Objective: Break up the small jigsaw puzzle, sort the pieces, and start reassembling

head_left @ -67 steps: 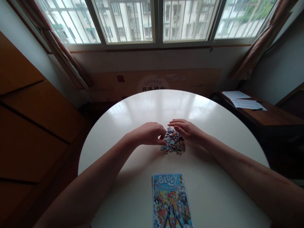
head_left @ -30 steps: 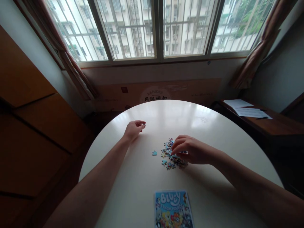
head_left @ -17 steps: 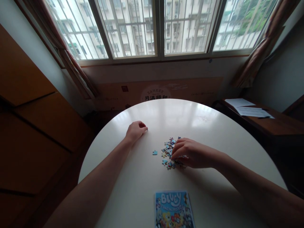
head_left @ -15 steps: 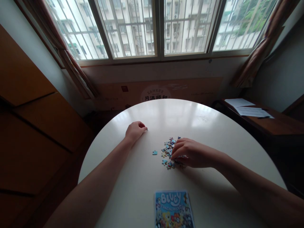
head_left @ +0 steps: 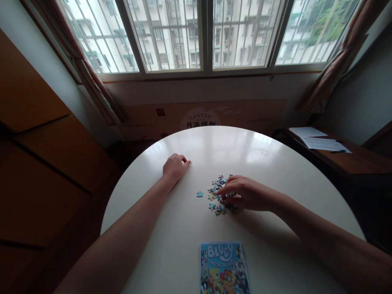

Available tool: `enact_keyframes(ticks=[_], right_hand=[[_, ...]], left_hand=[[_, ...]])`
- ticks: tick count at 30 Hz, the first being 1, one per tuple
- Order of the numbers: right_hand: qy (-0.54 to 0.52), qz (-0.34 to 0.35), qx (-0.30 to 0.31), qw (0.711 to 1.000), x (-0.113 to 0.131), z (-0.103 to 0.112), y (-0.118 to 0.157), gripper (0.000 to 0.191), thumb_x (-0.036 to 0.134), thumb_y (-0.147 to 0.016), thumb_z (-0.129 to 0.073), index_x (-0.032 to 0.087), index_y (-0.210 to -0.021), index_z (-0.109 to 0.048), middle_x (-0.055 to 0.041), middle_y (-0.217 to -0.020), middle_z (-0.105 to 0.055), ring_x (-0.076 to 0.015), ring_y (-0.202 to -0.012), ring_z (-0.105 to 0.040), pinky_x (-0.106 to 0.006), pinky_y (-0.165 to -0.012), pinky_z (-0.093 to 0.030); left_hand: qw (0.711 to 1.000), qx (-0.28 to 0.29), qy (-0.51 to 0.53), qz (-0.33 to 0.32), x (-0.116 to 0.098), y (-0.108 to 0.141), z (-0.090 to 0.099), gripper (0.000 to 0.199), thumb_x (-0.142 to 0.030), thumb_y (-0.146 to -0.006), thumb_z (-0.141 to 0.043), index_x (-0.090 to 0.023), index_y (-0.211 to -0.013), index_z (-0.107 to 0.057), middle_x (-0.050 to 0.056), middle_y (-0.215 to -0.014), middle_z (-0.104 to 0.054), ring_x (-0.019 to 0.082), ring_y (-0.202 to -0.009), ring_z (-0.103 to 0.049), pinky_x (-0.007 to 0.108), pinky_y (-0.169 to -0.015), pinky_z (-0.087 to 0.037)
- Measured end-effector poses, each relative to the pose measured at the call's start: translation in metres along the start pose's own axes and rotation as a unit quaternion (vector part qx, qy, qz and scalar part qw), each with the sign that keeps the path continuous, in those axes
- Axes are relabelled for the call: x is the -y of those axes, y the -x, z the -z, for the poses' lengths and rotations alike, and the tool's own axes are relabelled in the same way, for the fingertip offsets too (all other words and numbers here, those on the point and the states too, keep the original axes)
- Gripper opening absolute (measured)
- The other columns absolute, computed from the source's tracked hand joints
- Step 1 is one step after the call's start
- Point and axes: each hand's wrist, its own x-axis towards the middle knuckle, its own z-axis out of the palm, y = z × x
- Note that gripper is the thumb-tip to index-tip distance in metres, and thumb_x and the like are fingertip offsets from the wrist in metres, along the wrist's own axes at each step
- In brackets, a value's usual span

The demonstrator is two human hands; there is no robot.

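A heap of small jigsaw puzzle pieces [head_left: 219, 190] lies on the white round table [head_left: 171, 253]. Over its right side is my right hand [head_left: 240, 192], fingers apart and touching the pieces, with nothing visibly held. Part of the heap is hidden under that hand. To the left of the heap, a single light-blue puzzle piece [head_left: 200, 194] lies apart. My left hand [head_left: 177, 166] rests on the table farther left and back, thumb and forefinger pinched on a small puzzle piece [head_left: 190, 163], of which only an edge shows.
Near the front of the table lies a blue picture card [head_left: 225, 267] marked "Bluey". A brown side table [head_left: 364, 157] with papers [head_left: 324, 143] stands at the right. Wooden cabinets [head_left: 39, 175] are on the left, and a barred window [head_left: 202, 36] is ahead.
The fingers of my right hand have spread and reached slightly left over the heap. My left hand has turned a little, still pinching its piece. The view has shifted slightly.
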Motion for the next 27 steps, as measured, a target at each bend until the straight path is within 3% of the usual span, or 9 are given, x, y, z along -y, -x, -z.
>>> enact_keyframes(ticks=[7,22,27], right_hand=[[-0.02,-0.006,-0.06,0.998,-0.005,-0.007,0.0,0.03,0.02,-0.095,-0.062,0.026,-0.123,-0.07,-0.0039,-0.093,-0.074,-0.0136,-0.081,-0.066,-0.03,-0.076,-0.053],[-0.055,-0.019,0.033,0.998,0.005,0.009,0.004,0.038,0.016,-0.091,-0.065,0.027,-0.127,-0.069,-0.0051,-0.109,-0.074,-0.0137,-0.091,-0.069,-0.028,-0.08,-0.054],[0.014,-0.013,0.015,1.0,0.006,0.016,0.004,0.041,0.012,-0.085,-0.069,0.027,-0.124,-0.07,-0.0046,-0.098,-0.074,-0.0168,-0.09,-0.064,-0.033,-0.082,-0.051]], left_hand=[[1.0,0.011,0.02,-0.016,0.004,0.001,0.004,0.023,-0.041,-0.088,-0.062,-0.021,-0.089,-0.074,0.009,-0.108,-0.066,0.027,-0.101,-0.063,0.033,-0.085,-0.049],[1.0,0.016,0.013,-0.017,0.003,0.002,0.005,0.024,-0.041,-0.088,-0.062,-0.021,-0.088,-0.074,0.009,-0.107,-0.067,0.027,-0.1,-0.063,0.034,-0.083,-0.05],[1.0,0.012,0.009,-0.014,0.004,0.001,0.005,0.022,-0.04,-0.087,-0.063,-0.021,-0.09,-0.075,0.008,-0.108,-0.068,0.026,-0.1,-0.064,0.033,-0.085,-0.05]])
